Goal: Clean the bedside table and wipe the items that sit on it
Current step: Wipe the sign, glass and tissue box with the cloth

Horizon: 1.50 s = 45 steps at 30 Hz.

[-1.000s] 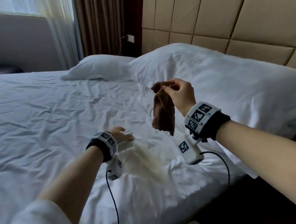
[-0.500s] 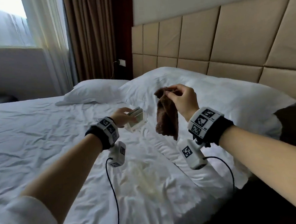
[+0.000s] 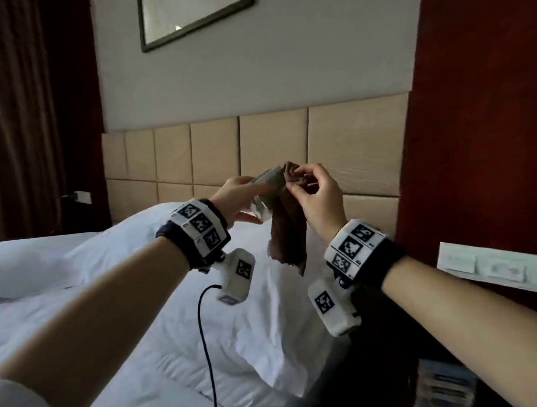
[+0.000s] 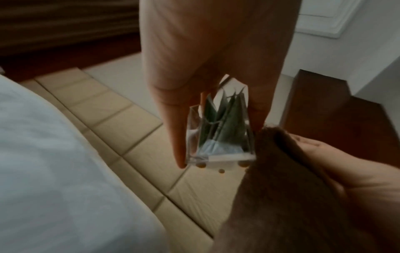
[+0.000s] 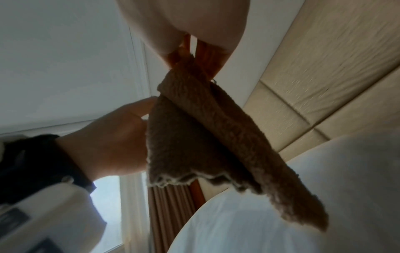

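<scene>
At frame centre our left hand [image 3: 240, 198] grasps the clear card holder [image 4: 218, 137] while our right hand [image 3: 315, 197] pinches the brown cloth [image 3: 289, 233] against it, so we judge wiping its sides comes next.

Clear holder [image 3: 265, 192] now against raised cloth [image 3: 289, 230].

The brown cloth [image 3: 289, 230] covers the right side of the clear holder [image 3: 268, 190] in the head view; what the green contents are cannot be told. In the right wrist view the holder is hidden behind the cloth. The picture frame [image 3: 196, 16] at 12 o'clock is cut off by the top edge. Labels on the white wall panel [image 3: 497, 268] at 3 o'clock are too blurred to read. The object at 5 o'clock [image 3: 445, 387] is dark and indistinct.
</scene>
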Each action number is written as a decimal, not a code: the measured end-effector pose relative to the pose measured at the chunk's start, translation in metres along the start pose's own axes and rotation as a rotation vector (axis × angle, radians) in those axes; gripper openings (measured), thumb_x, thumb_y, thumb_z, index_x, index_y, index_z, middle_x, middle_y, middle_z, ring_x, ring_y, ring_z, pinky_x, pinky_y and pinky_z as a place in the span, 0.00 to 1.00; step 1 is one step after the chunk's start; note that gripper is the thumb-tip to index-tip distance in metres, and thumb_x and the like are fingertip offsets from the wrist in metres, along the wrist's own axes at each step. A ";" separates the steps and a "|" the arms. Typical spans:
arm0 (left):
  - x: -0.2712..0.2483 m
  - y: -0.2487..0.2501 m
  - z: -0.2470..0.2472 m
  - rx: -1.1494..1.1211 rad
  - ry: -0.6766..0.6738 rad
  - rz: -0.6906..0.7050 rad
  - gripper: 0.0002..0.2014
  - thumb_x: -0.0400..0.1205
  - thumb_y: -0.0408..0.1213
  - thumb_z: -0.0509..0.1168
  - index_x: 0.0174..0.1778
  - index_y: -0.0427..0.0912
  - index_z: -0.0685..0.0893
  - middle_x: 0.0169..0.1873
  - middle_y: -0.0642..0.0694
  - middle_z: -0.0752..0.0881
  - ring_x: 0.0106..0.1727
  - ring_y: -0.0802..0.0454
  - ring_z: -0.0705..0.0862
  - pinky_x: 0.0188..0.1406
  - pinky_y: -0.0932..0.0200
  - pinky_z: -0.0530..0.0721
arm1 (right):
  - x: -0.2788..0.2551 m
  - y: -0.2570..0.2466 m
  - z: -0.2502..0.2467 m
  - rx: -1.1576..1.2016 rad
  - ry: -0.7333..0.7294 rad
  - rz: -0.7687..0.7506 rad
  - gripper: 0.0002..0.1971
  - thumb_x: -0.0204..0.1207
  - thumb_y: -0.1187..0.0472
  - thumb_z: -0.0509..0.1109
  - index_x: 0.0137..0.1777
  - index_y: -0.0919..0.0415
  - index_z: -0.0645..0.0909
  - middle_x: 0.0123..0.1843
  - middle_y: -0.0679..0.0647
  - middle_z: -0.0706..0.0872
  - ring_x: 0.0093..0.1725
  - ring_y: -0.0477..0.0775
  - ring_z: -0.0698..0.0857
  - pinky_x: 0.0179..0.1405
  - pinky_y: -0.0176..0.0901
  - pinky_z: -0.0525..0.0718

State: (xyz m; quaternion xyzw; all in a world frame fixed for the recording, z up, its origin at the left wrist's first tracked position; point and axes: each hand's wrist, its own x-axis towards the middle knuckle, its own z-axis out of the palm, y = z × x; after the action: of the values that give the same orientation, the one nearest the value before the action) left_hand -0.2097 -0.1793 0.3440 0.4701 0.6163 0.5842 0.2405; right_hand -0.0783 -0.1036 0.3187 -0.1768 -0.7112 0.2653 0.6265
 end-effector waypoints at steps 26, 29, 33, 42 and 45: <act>0.034 0.050 0.211 -0.138 -0.584 0.194 0.12 0.78 0.33 0.66 0.57 0.38 0.82 0.47 0.41 0.85 0.46 0.48 0.86 0.38 0.59 0.88 | 0.036 0.053 -0.245 -0.222 0.255 0.242 0.04 0.76 0.64 0.71 0.49 0.57 0.85 0.49 0.51 0.87 0.54 0.52 0.85 0.60 0.41 0.82; 0.038 0.050 0.216 -0.224 -0.581 0.190 0.16 0.78 0.31 0.67 0.62 0.40 0.79 0.49 0.43 0.84 0.47 0.48 0.85 0.41 0.57 0.88 | 0.033 0.051 -0.248 0.022 0.136 0.317 0.06 0.78 0.66 0.69 0.47 0.55 0.84 0.47 0.52 0.87 0.55 0.53 0.84 0.57 0.43 0.83; 0.040 0.049 0.224 -0.298 -0.563 0.214 0.15 0.76 0.27 0.69 0.58 0.36 0.79 0.43 0.45 0.87 0.37 0.54 0.89 0.26 0.65 0.85 | 0.030 0.046 -0.243 0.072 0.101 0.267 0.08 0.76 0.65 0.71 0.44 0.50 0.85 0.48 0.52 0.87 0.53 0.53 0.85 0.52 0.43 0.83; 0.041 0.044 0.222 -0.319 -0.783 0.277 0.10 0.77 0.30 0.68 0.54 0.36 0.81 0.38 0.48 0.90 0.39 0.56 0.89 0.31 0.67 0.85 | 0.029 0.049 -0.244 0.060 0.149 0.335 0.05 0.78 0.61 0.69 0.46 0.49 0.83 0.50 0.52 0.87 0.48 0.52 0.85 0.42 0.40 0.83; 0.044 0.040 0.222 -0.322 -0.805 0.274 0.21 0.64 0.34 0.78 0.52 0.37 0.83 0.40 0.48 0.91 0.41 0.55 0.90 0.36 0.66 0.87 | 0.027 0.054 -0.243 0.076 0.151 0.369 0.04 0.78 0.59 0.69 0.45 0.49 0.83 0.48 0.53 0.87 0.48 0.53 0.85 0.45 0.44 0.84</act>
State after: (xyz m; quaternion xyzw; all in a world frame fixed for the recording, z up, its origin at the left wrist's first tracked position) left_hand -0.0288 -0.0369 0.3483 0.6937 0.3072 0.4699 0.4512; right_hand 0.1525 -0.0072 0.3255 -0.2998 -0.6073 0.3883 0.6249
